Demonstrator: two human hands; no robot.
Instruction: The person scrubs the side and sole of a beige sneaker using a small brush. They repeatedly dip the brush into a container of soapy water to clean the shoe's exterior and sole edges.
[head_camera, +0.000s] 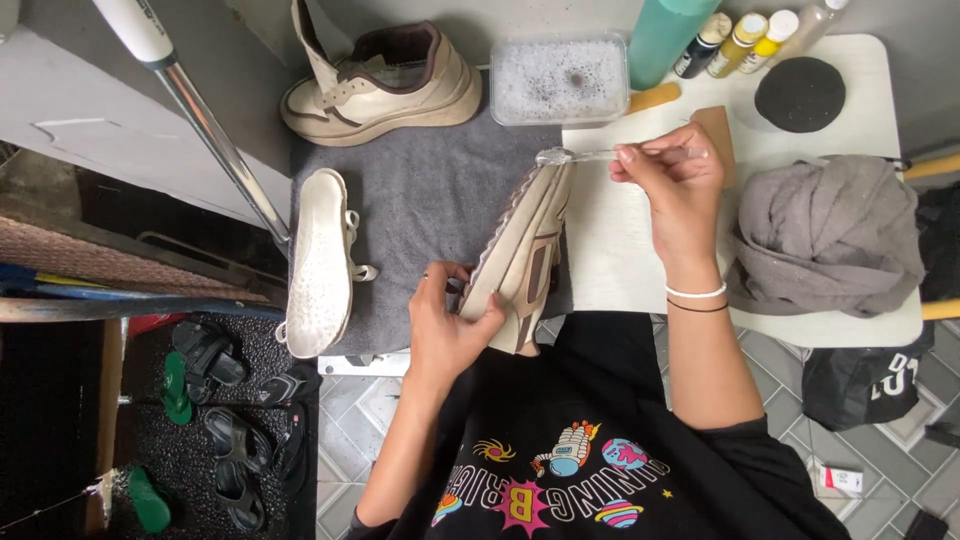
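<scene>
Your left hand (445, 325) grips a cream sneaker (520, 250) from its near end, fingers curled shut around the heel and sole so the shoe stands tilted, toe pointing to the far side. It rests over the right edge of the grey towel (430, 200) spread on the counter (880, 90). Your right hand (675, 180) is pinched closed on the handle of a clear-handled brush (575, 155), whose bristled head touches the toe of the held sneaker (the bristles themselves are too small to make out).

On the towel to the left lies a pale insole (318, 260), sole side up, with a lace end beside it. At the towel's far edge sits the second sneaker (385, 85), upright on its sole. Just right of that stands a clear plastic tub (558, 78) of foamy liquid.

Farther right, along the far edge of the white counter, stand a teal bottle (665, 35) and a row of small bottles (745, 40) with yellow and white caps. A round black sponge (800, 93) lies near them. A crumpled grey cloth (825, 235) is bunched on the right side of the counter, just beside your right wrist.

Down on the floor to the left, several dark sandals (225, 420) are scattered on a black mat.
</scene>
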